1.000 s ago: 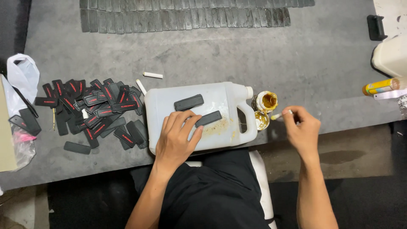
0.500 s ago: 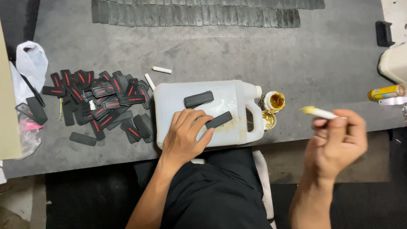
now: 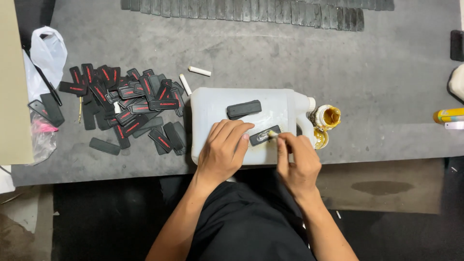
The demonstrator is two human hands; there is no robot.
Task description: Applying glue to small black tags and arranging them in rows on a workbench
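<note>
The right hand [image 3: 297,162] has come back from the air beside the table and is now down on the white jug [image 3: 212,108]. Half a second ago it was held up, away from the jug, with a small stick in its fingers. Now its fingers are pinched shut around that small stick [image 3: 272,136], and the tip of the stick touches a black flat piece [image 3: 263,136] that lies on the jug's side. There is a shiny wet spot on that piece where the tip meets it.

The left hand [image 3: 223,150] has stayed where it was. It lies flat on the jug with its fingers spread a little, and its fingertips press on the end of the same black piece. It grips nothing; it only holds the piece down.

The jug lies on its side at the front edge of the grey table [image 3: 367,72]. A second black piece [image 3: 244,109] sits on the jug, just above the first one. By the jug's neck stands a small open pot [image 3: 328,117] with yellow stuff in it, and its lid [image 3: 320,138] lies right beside it.

To the left of the jug is a big pile of black pieces [image 3: 123,108], many with red marks. Two white sticks [image 3: 199,71] lie near the pile. A white plastic bag [image 3: 48,50] sits at the far left.
</note>
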